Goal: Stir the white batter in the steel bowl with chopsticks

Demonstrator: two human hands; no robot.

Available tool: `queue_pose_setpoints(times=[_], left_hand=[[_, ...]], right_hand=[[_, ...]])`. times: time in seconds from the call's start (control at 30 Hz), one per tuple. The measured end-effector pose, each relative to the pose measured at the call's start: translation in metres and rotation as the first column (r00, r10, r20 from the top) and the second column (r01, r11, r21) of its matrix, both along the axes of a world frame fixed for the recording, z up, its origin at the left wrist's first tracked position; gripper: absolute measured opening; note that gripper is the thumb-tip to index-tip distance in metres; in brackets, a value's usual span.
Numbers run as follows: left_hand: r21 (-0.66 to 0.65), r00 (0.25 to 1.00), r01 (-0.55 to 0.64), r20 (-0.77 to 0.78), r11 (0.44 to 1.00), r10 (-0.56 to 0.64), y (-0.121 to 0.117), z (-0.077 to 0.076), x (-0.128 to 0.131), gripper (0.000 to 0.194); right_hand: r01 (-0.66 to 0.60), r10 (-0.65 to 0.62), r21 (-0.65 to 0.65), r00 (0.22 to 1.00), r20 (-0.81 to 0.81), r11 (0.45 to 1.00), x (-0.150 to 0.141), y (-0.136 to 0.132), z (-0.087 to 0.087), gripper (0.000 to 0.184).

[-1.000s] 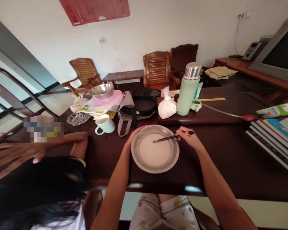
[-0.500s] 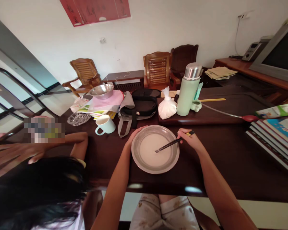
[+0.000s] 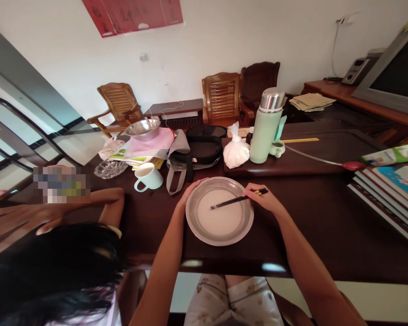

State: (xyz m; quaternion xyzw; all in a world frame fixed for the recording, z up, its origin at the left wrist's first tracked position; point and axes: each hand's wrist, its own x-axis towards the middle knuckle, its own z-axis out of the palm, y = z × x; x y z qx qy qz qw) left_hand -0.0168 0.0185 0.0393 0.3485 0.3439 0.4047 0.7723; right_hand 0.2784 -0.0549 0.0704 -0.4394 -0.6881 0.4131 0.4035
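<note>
A round metal basin [image 3: 243, 226] with white liquid in it sits on the dark table [image 3: 326, 226] in front of me. My right hand [image 3: 261, 200] is closed on a pair of dark chopsticks [image 3: 231, 201]; their tips dip into the white liquid left of centre. My left hand [image 3: 187, 194] wraps over the basin's far-left rim, holding it.
Behind the basin stand a pale mug [image 3: 148, 176], a grey-black bag [image 3: 197, 150], a knotted white plastic bag [image 3: 236, 150] and a green flask [image 3: 265, 127]. Books [image 3: 391, 185] lie stacked at right. Another person [image 3: 51, 267] sits close at my left, arms on the table.
The chopstick tips have swept through the liquid, down toward the middle and then back up to the left. My left hand has stayed on the rim.
</note>
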Motion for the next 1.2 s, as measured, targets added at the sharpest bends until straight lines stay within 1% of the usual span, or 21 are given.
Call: queue_pose_setpoints(times=[0.1,0.13,0.17,0.2,0.27,0.33,0.4,0.47,0.5,0.57,0.63,0.67,0.7,0.73,0.83,0.87,0.9,1.0,1.03,1.1,1.2], left_hand=[[0.000,1.000,-0.006,0.000,1.000,0.006,0.0015,-0.0024,-0.0010,0.039],[0.001,1.000,-0.009,0.000,1.000,0.009,0.0020,-0.0030,-0.0013,0.039],[0.002,1.000,-0.011,0.001,1.000,0.011,0.0024,-0.0034,-0.0015,0.040],[0.001,1.000,-0.012,0.001,1.000,0.012,0.0025,-0.0034,-0.0016,0.041],[-0.001,1.000,-0.013,-0.003,1.000,0.013,0.0022,-0.0025,-0.0011,0.041],[-0.003,1.000,-0.012,-0.005,1.000,0.012,0.0013,-0.0013,-0.0004,0.040],[-0.007,1.000,-0.009,-0.002,1.000,0.009,0.0006,-0.0008,-0.0002,0.039],[-0.007,1.000,-0.005,0.004,1.000,0.005,0.0006,-0.0013,-0.0007,0.040],[-0.005,1.000,-0.003,0.004,1.000,0.003,0.0008,-0.0019,-0.0011,0.040],[0.002,1.000,-0.001,0.003,1.000,0.001,0.0013,-0.0030,-0.0021,0.039],[0.005,1.000,-0.003,0.002,1.000,0.003,0.0016,-0.0036,-0.0026,0.038],[0.006,1.000,-0.004,0.003,1.000,0.004,0.0016,-0.0038,-0.0027,0.038],[0.006,1.000,-0.003,0.005,1.000,0.003,0.0017,-0.0039,-0.0028,0.038],[0.006,1.000,-0.002,0.007,1.000,0.002,0.0018,-0.0041,-0.0028,0.038],[0.002,1.000,0.010,0.015,1.000,-0.010,0.0029,-0.0053,-0.0031,0.038],[0.001,1.000,0.014,0.018,1.000,-0.014,0.0033,-0.0058,-0.0033,0.038],[0.000,1.000,0.017,0.019,1.000,-0.017,0.0037,-0.0063,-0.0036,0.039],[0.008,1.000,0.012,0.014,1.000,-0.012,0.0034,-0.0061,-0.0040,0.038],[0.010,1.000,0.009,0.009,1.000,-0.009,0.0029,-0.0055,-0.0039,0.038],[0.010,1.000,0.005,-0.002,1.000,-0.005,0.0021,-0.0039,-0.0033,0.037],[0.006,1.000,0.002,-0.007,1.000,-0.002,0.0020,-0.0030,-0.0024,0.037]], right_hand=[[0.143,-0.142,0.032,0.988,-0.054,0.989,0.0048,0.0008,-0.0002,0.032],[0.168,-0.165,0.026,0.983,-0.081,0.985,0.0059,0.0008,0.0000,0.035],[0.163,-0.161,0.014,0.982,-0.098,0.986,0.0063,0.0007,0.0002,0.037],[0.131,-0.130,0.001,0.986,-0.101,0.991,0.0058,0.0006,0.0003,0.037],[0.038,-0.039,-0.019,0.997,-0.067,0.999,0.0031,0.0003,0.0005,0.034],[0.002,-0.002,-0.016,1.000,-0.028,1.000,0.0011,0.0005,0.0006,0.029],[0.064,-0.064,0.005,0.997,-0.035,0.998,0.0020,0.0009,0.0007,0.028],[0.145,-0.144,0.009,0.987,-0.078,0.989,0.0040,0.0011,0.0008,0.032],[0.157,-0.156,0.002,0.983,-0.096,0.988,0.0045,0.0010,0.0008,0.034],[0.100,-0.102,-0.021,0.989,-0.104,0.995,0.0033,0.0005,0.0006,0.036],[0.010,-0.012,-0.032,0.998,-0.068,0.999,0.0005,0.0001,0.0003,0.032],[-0.010,0.009,-0.028,0.999,-0.045,1.000,-0.0004,-0.0001,0.0002,0.030],[-0.003,0.002,-0.018,1.000,-0.028,1.000,-0.0005,-0.0001,0.0002,0.028],[0.032,-0.032,-0.004,0.999,-0.023,0.999,0.0003,-0.0001,0.0003,0.028],[0.166,-0.165,0.015,0.983,-0.077,0.986,0.0050,-0.0004,0.0013,0.033],[0.175,-0.174,0.006,0.980,-0.096,0.984,0.0057,-0.0007,0.0017,0.036],[0.155,-0.154,-0.006,0.983,-0.103,0.988,0.0055,-0.0009,0.0022,0.037],[0.026,-0.028,-0.027,0.998,-0.060,0.999,0.0014,-0.0011,0.0029,0.033],[0.011,-0.011,-0.022,0.999,-0.040,1.000,0.0004,-0.0010,0.0029,0.031],[0.059,-0.059,-0.002,0.998,-0.033,0.998,0.0012,-0.0004,0.0024,0.028],[0.172,-0.172,0.000,0.979,-0.106,0.985,0.0059,0.0001,0.0014,0.034]])
